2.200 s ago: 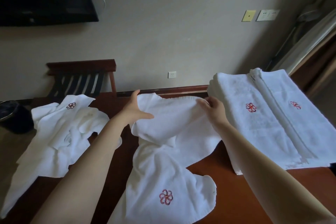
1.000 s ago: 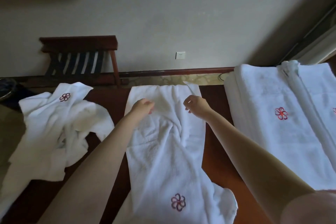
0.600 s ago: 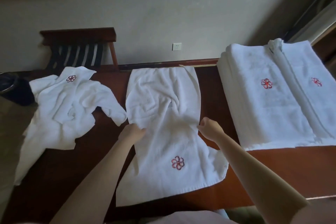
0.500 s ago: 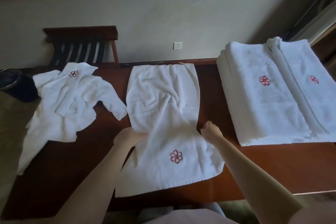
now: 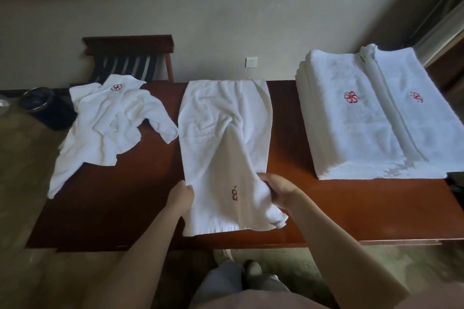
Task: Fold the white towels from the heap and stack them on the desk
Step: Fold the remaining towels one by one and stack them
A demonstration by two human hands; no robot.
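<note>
Head view. Towel (image 5: 221,133) laid lengthwise on tabletop (image 5: 351,208), between heap (image 5: 113,120) on the left and stack (image 5: 351,133) of folded towels on the right, touching neither.

Change from half a second before:
- Both hands shifted from mid-length of the side edges down to the near end.
- Near end, then flat with emblem (image 5: 234,193) fully open, now raised off the wood and puckered, the emblem creased to a half-shape.
- Far end unmoved, at the back edge of the tabletop by the wall.
- Long wrinkle up the middle not smoothed out.

Judged meaning for the task: spreading finished and the first fold begun, the near end probably about to be carried toward the far end. Nothing doubled over yet, and this towel not yet on the stack. Heap not used up, hence more towels to fold afterwards.

Left hand (image 5: 182,195): at the towel's left edge near the front, thumb over the edge, fingers out of sight under the cloth; read as a pinch.

Right hand (image 5: 281,190): fingers curled round a bunched fold at the right edge, cloth gathered in the grip, plainly grasping.

Both hands well apart from heap and stack. Near hem hanging loose just at the front edge of the tabletop.
</note>
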